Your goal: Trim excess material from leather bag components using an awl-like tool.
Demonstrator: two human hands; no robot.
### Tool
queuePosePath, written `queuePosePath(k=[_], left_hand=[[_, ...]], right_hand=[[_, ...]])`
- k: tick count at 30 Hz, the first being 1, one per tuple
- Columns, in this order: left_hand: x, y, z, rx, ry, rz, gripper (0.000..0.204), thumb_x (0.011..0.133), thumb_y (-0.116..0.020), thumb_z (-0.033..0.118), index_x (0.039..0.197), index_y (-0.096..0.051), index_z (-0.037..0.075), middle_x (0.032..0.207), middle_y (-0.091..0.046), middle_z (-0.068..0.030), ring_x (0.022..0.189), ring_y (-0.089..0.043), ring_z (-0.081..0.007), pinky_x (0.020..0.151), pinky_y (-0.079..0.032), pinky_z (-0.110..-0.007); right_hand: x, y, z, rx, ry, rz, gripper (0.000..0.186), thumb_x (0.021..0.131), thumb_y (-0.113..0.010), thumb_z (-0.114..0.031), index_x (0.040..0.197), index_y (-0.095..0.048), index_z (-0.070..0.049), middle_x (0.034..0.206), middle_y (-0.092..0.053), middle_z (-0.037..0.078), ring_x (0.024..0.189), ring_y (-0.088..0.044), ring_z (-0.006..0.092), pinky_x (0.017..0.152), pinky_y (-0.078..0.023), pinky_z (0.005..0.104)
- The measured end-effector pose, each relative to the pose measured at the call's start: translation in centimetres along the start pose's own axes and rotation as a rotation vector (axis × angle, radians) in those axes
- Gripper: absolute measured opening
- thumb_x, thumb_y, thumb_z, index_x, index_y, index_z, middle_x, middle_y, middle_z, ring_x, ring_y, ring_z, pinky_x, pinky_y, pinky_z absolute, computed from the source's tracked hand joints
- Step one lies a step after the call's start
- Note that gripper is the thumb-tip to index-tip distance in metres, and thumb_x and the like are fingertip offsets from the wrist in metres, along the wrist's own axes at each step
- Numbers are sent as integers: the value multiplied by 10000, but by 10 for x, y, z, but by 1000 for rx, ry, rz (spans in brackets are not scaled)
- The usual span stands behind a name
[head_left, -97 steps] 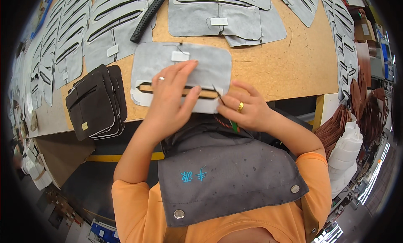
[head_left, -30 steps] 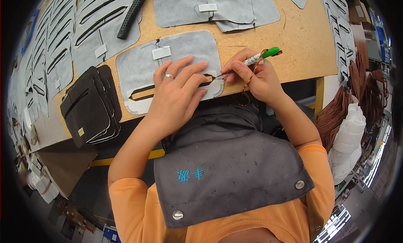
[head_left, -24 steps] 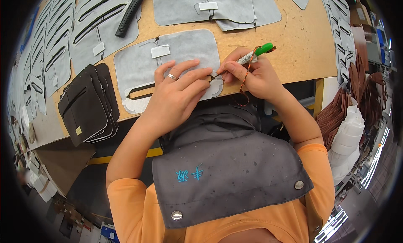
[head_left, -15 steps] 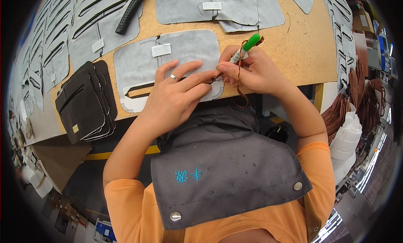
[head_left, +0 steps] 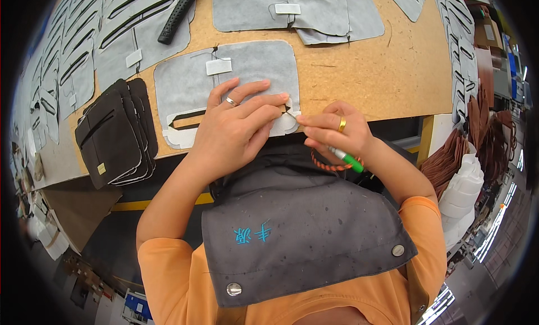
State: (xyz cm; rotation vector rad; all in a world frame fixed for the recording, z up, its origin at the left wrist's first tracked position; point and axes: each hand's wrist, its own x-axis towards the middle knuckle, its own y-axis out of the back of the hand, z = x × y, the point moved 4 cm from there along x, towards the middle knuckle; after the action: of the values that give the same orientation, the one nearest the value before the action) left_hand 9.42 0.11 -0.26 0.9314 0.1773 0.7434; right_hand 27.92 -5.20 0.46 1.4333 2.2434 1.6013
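Note:
A light grey fabric panel (head_left: 252,58) lies flat at the table's near edge, with a dark-edged slot (head_left: 188,120) framed by a white strip along its near side. Across the slot my left hand (head_left: 238,120) rests with fingers stretched out, pressing the panel down. The fingers of my right hand (head_left: 339,131) are closed round a slim green-ended pen-like tool (head_left: 352,161) with a braided orange-and-black cord. A thin pointed tip shows beyond my right fingertips, at the slot's right end beside my left index finger. The slot's middle is hidden under my left hand.
Several dark brown panels (head_left: 109,140) are stacked at the left table edge. More grey panels (head_left: 252,13) lie at the back and far left, with a black perforated handle-like piece (head_left: 177,19) on one. Brown strips (head_left: 452,151) and a white bundle (head_left: 460,184) hang at the right.
My right hand has moved down and turned, so the tool's green end now points toward me instead of away. My left hand stays on the panel.

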Motion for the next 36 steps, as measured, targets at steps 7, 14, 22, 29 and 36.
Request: queuePosePath(k=[7, 14, 22, 29, 36], left_hand=[[2, 0, 3, 44, -33, -12, 270, 785, -651, 40, 1039, -645, 132, 1203, -627, 21, 1220, -511, -206, 1082, -268, -422], [-1, -1, 7, 124, -66, -39, 390, 725, -664, 31, 1097, -646, 147, 1241, -603, 14, 1239, -494, -222, 1092, -260, -448], [-1, -4, 9, 196, -105, -66, 560, 681, -686, 39, 1195, -633, 257, 1253, -565, 12, 1233, -484, -219, 1088, -271, -466], [-3, -1, 3, 52, -52, 106, 283, 733, -691, 41, 1000, -619, 102, 1077, -585, -42, 1070, -559, -241, 978, -350, -419], [-1, -1, 4, 78, -66, 109, 293, 745, -680, 73, 1029, -626, 121, 1054, -560, -7, 1060, -533, -201, 983, -343, -397]], right_hand=[[-7, 2, 13, 314, -288, 247, 123, 805, -718, -69, 890, -630, -54, 984, -708, 90, 757, -677, 215, 660, -506, 311], [-7, 0, 11, 243, -296, 196, 112, 804, -713, -53, 886, -637, -61, 990, -707, 84, 770, -673, 212, 658, -493, 305], [-6, 1, 11, 239, -312, 177, 124, 805, -723, -72, 896, -641, -61, 963, -696, 82, 749, -657, 206, 657, -495, 312], [-6, 2, 12, 352, -427, 296, 148, 845, -677, -54, 989, -649, -43, 846, -636, 67, 742, -627, 219, 706, -503, 333], [3, -12, 7, 54, -226, 134, 284, 793, -714, -108, 1065, -633, -90, 914, -650, 31, 920, -610, 235, 813, -486, 371]])
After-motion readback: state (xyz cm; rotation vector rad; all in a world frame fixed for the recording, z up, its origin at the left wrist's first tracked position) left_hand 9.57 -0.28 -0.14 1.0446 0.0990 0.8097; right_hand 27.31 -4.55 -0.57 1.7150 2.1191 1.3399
